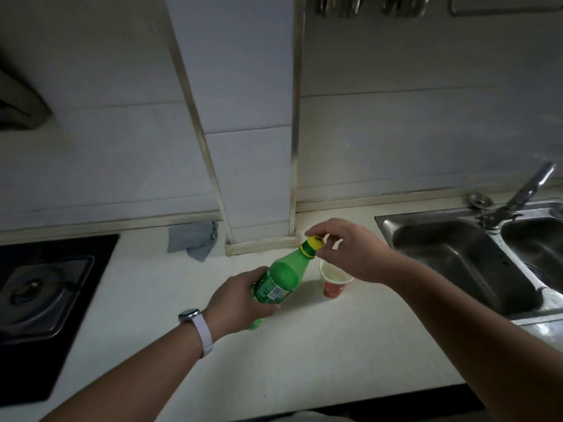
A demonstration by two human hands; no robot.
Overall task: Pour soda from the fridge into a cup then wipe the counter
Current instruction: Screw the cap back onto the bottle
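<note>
A green soda bottle [281,275] with a yellow cap [314,243] is held tilted above the white counter [304,354]. My left hand [240,303] is wrapped around its lower body. My right hand [350,251] has its fingertips pinched on the cap. A red paper cup [335,283] with a white inside stands upright on the counter just right of the bottle, partly under my right hand. A grey cloth [193,240] lies crumpled against the wall at the back.
A black gas stove [45,296] fills the left side of the counter. A steel double sink [475,260] with a tap [524,193] is on the right. A tiled pillar [259,178] juts out behind the bottle. Utensils hang at the top.
</note>
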